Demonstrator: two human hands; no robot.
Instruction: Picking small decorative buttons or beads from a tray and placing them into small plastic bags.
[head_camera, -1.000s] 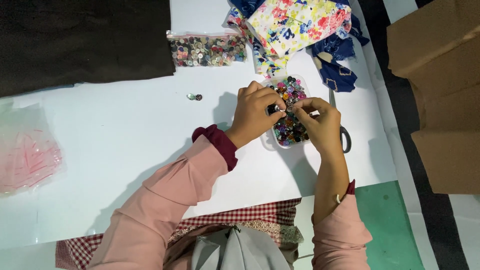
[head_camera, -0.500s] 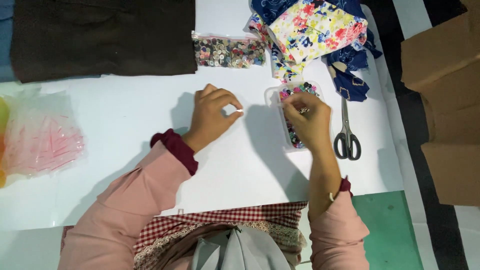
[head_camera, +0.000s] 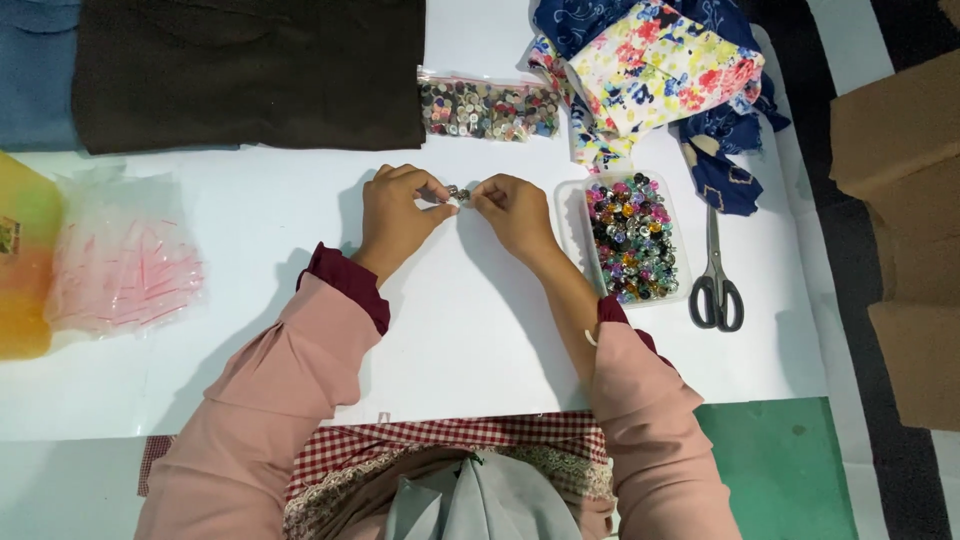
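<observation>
Over the white table (head_camera: 250, 360), my left hand (head_camera: 398, 213) and my right hand (head_camera: 512, 215) meet fingertip to fingertip. Between them they pinch small metallic buttons (head_camera: 459, 192); how many I cannot tell. To the right of my right hand lies a clear plastic tray (head_camera: 572, 215) full of several colourful buttons (head_camera: 630, 240). Both sleeves are pink with dark red cuffs.
A clear bag of greyish buttons (head_camera: 487, 107) lies at the back. Floral and blue fabrics (head_camera: 660, 70) are piled back right, scissors (head_camera: 716, 275) lie right of the tray. Dark brown cloth (head_camera: 250, 70) covers the back left; small plastic bags (head_camera: 120, 265) and a yellow packet (head_camera: 20, 250) lie left. Cardboard boxes (head_camera: 900, 200) stand far right.
Both hands left the button tray and moved left to the middle of the table, where their fingertips now meet on small buttons. The camera view shifted.
</observation>
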